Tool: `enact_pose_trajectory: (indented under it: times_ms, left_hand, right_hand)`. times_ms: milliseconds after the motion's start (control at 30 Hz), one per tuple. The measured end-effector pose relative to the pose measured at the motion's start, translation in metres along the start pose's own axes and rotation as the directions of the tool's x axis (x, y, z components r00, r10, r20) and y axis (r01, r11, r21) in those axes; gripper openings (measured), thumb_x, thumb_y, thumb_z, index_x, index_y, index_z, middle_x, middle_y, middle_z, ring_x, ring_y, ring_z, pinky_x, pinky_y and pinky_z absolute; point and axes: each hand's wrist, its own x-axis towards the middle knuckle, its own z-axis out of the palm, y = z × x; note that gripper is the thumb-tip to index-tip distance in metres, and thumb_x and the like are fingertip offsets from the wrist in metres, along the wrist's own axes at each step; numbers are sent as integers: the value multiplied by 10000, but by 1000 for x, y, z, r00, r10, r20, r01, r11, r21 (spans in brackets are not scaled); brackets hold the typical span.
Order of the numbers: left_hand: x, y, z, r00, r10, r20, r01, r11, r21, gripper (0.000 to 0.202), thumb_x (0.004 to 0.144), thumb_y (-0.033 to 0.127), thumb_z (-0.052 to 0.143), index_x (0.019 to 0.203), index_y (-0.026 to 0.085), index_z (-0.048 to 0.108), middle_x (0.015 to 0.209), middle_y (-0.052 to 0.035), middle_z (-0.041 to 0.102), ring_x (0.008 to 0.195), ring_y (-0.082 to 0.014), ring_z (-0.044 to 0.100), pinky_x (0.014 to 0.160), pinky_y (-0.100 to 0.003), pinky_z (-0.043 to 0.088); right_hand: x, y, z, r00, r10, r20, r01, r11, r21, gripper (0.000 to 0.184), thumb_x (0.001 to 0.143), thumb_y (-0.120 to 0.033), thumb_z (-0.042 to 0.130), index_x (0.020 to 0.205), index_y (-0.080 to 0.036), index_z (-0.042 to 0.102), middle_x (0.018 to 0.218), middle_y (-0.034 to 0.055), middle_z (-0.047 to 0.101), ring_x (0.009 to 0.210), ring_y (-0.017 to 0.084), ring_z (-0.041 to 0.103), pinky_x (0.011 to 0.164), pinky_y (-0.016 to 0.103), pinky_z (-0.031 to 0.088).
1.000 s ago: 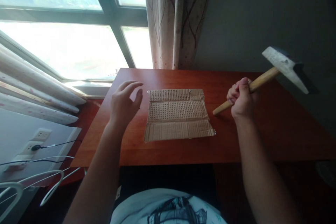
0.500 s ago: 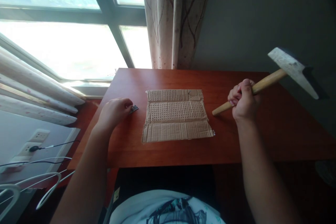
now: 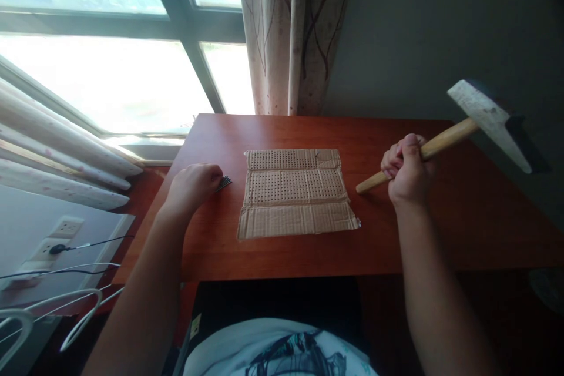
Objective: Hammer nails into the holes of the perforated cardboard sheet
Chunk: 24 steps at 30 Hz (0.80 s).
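My right hand [image 3: 409, 173] is wrapped around the wooden handle of a hammer [image 3: 449, 138]. The hammer's metal head is raised at the right, and the handle's butt end points down toward the table. At the left, my left hand [image 3: 196, 183] has its fingers pinched at a small bunch of thin, dark nails [image 3: 224, 183] low over the table; the fingertips are partly hidden. Between the hands lies a flattened piece of cardboard [image 3: 295, 217] with creases and rows of small holes. Something thin and dark, like a nail, stands near its upper right [image 3: 318, 154].
The reddish-brown wooden table [image 3: 286, 258] stands against a grey wall and a window [image 3: 106, 82]. Patterned curtains [image 3: 273, 35] hang behind it. Wall sockets [image 3: 50, 247] with a plug and loose white cables [image 3: 83, 299] are at the lower left.
The hammer head has dipped slightly and my right hand has shifted a little left. My left hand stays at the nails, with its fingers curled slightly further over them.
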Motion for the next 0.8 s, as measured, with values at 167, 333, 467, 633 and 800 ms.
enact_pose_trajectory:
  times_ms: [167,333,467,633,800]
  left_hand:
    - [0,-1,-2,1000,4,14,-4,1000,-14,381,868,398,452,964,215,772,945,-128,761,868,-332,685,705,-375,448]
    - [-2,5,-6,999,-13,32,12,1000,18,389,871,397,443,975,222,774,978,-128,761,890,-339,687,706,-376,451]
    - [0,6,-6,999,-24,41,22,999,47,409,888,375,411,1000,218,772,1013,-136,758,912,-340,692,717,-377,461]
    - [5,4,-2,997,-38,71,31,995,97,389,893,374,423,1002,214,761,983,-139,756,896,-340,693,692,-376,462]
    - [4,9,-9,998,-56,30,53,992,111,341,882,376,484,1010,203,749,1025,-143,748,903,-343,688,689,-381,481]
  right_hand:
    - [-1,-1,2,1000,2,16,-2,1000,8,473,874,-471,706,621,-223,392,464,-102,293,340,49,251,339,228,160]
    - [-2,-3,3,1000,9,1,-9,1000,-12,492,855,-507,716,620,-221,392,457,-106,281,340,46,242,342,224,167]
    - [-2,-3,2,1000,-2,-6,1,1000,-8,469,863,-489,713,627,-223,407,459,-107,272,344,51,239,344,228,175]
    - [-3,-4,0,1000,-4,-16,4,1000,4,467,862,-483,715,627,-223,408,460,-110,260,346,52,233,346,226,170]
    - [-3,-5,-3,1000,-2,-20,2,1000,11,441,878,-466,692,629,-224,420,452,-106,268,346,57,229,350,235,166]
